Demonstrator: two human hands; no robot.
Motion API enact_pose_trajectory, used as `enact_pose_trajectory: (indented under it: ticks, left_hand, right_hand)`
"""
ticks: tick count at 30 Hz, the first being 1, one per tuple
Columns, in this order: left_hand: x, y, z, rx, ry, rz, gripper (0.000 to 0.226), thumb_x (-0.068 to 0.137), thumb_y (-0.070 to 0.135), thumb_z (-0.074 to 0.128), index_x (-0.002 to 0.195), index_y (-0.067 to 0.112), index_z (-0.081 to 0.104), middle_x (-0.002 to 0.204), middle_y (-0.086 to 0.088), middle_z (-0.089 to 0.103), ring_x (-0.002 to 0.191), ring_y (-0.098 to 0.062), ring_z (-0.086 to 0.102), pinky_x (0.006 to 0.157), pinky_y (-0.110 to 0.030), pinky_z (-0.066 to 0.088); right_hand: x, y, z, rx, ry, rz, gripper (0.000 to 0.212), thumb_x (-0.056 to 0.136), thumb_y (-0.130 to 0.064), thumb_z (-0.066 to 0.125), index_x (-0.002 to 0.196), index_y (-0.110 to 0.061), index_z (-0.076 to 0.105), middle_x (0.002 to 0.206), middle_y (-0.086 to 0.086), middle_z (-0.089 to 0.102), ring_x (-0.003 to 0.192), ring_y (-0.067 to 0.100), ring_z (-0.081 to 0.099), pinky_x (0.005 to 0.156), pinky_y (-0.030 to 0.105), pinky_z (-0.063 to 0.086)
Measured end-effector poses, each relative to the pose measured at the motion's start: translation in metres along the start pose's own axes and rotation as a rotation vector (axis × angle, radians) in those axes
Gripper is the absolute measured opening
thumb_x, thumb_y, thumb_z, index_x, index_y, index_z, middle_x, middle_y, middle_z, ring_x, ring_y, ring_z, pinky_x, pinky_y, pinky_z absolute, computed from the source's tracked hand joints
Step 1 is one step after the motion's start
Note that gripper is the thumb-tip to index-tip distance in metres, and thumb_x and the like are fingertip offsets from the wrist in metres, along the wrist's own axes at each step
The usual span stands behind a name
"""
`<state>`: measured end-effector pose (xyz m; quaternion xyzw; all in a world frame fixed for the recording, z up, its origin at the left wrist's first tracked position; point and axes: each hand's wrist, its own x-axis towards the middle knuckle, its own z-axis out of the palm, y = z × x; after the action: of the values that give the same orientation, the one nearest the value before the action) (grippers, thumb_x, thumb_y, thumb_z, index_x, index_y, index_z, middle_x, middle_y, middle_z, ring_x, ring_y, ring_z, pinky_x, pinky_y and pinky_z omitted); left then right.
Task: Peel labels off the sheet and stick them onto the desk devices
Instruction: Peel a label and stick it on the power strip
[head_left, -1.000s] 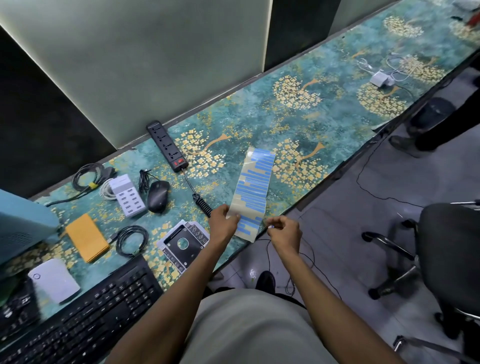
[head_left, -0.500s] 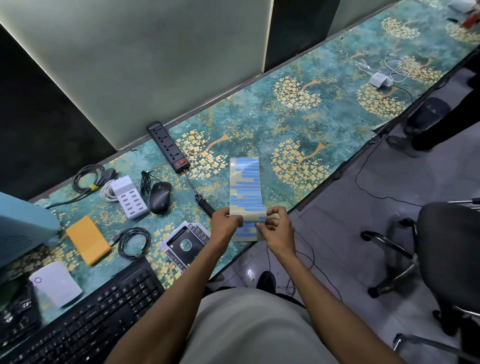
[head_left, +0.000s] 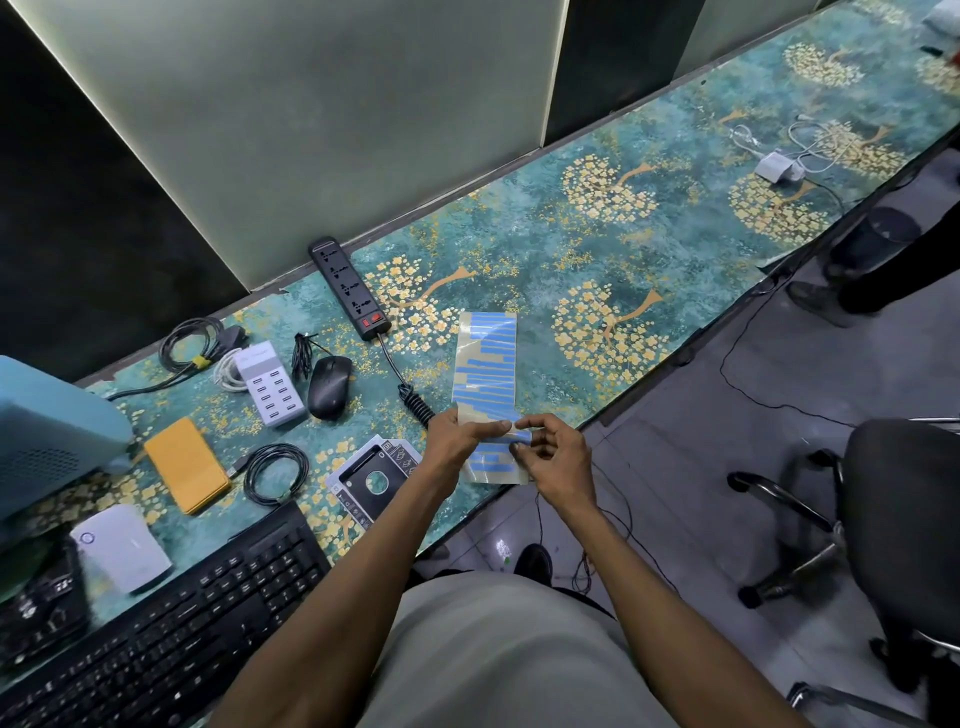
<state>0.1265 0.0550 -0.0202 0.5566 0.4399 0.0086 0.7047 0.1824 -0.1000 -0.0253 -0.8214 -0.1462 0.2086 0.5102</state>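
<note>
The label sheet now stands square-on; the left hand pinches its edge, and the right hand has closed in, pinching one blue label: peeling begins.

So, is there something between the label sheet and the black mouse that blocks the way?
Nothing visible does. The label sheet, held by both hands, is above the desk; only the coiled black cable lies between it and the black mouse.

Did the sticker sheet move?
Yes. The sticker sheet swung upright, its top now nearer the power strip, held by the left hand.
</note>
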Motion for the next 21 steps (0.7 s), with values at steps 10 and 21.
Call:
enact_pose_trajectory:
  ticks: [10, 21]
  left_hand:
    - [-0.004, -0.001, 0.004, 0.13, 0.04, 0.051, 0.046, 0.061, 0.016, 0.094, 0.097, -0.005, 0.071, 0.091, -0.02, 0.075, 0.082, -0.037, 0.074, 0.072, -0.052, 0.062]
    - [0.013, -0.004, 0.002, 0.145, -0.018, 0.061, 0.026, 0.096, 0.015, 0.065, 0.12, 0.006, 0.067, 0.113, -0.011, 0.073, 0.103, -0.031, 0.07, 0.091, -0.052, 0.056]
  right_hand:
    - [-0.003, 0.0, -0.001, -0.049, 0.011, 0.034, 0.014, 0.084, -0.018, 0.081, 0.089, -0.021, 0.068, 0.078, 0.0, 0.072, 0.072, 0.015, 0.071, 0.064, 0.031, 0.061]
    - [0.004, -0.01, 0.01, -0.12, 0.191, 0.01, 0.004, 0.084, -0.016, 0.081, 0.086, -0.018, 0.079, 0.082, -0.009, 0.076, 0.077, 0.001, 0.07, 0.069, 0.022, 0.055]
